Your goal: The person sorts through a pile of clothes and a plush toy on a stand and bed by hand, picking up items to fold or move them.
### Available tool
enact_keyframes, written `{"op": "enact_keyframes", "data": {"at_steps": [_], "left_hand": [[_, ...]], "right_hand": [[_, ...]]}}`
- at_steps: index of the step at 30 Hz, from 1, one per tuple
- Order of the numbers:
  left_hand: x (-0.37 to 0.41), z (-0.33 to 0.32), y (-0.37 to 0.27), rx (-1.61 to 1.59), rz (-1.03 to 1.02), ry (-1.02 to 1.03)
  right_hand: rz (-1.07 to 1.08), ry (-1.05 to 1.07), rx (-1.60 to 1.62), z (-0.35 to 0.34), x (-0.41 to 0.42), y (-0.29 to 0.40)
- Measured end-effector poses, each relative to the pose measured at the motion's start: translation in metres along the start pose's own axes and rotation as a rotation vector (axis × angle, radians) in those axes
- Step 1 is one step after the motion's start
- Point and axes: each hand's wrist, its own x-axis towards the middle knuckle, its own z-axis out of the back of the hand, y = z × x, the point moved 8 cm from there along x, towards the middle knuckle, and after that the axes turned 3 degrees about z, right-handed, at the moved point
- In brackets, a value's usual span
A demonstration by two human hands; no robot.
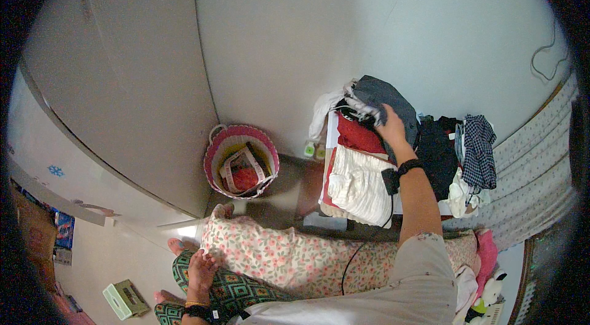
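Note:
My right hand [391, 129] reaches into a pile of clothes against the wall, its fingers closed on a crumpled white and dark garment [366, 110]. Behind and around it lies a dark grey garment [385, 90]. Nearer me in the same pile are a red cloth [357, 134] and a folded white ribbed garment [362, 182]. To the right, a black garment [437, 154] and a dark checked one [479, 152] lie stacked. My left hand [202, 269] rests by my knee at the edge of a floral cover [276, 256]; whether it pinches the fabric is unclear.
A pink and white woven basket [209, 177] with things inside stands left of the pile. A green folding stool [126, 299] is on the floor at lower left. A black cable [352, 265] crosses the floral cover. A patterned curtain [525, 163] hangs at right, above a white plush toy [492, 289].

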Motion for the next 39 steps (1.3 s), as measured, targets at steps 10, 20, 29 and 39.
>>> {"op": "enact_keyframes", "data": {"at_steps": [10, 20, 29, 39], "left_hand": [[0.002, 0.003, 0.001, -0.019, 0.017, 0.01], [-0.002, -0.002, -0.002, -0.024, -0.006, 0.0], [0.0, -0.006, -0.005, -0.004, -0.01, 0.033], [-0.007, -0.011, -0.008, -0.038, 0.059, 0.005]], "right_hand": [[0.044, 0.035, -0.282, -0.013, -0.007, 0.024], [-0.157, -0.01, -0.178, 0.0, 0.012, -0.027], [-0.03, -0.003, -0.095, -0.004, 0.002, -0.035], [0.474, 0.147, -0.137, -0.019, 0.035, 0.143]]}}
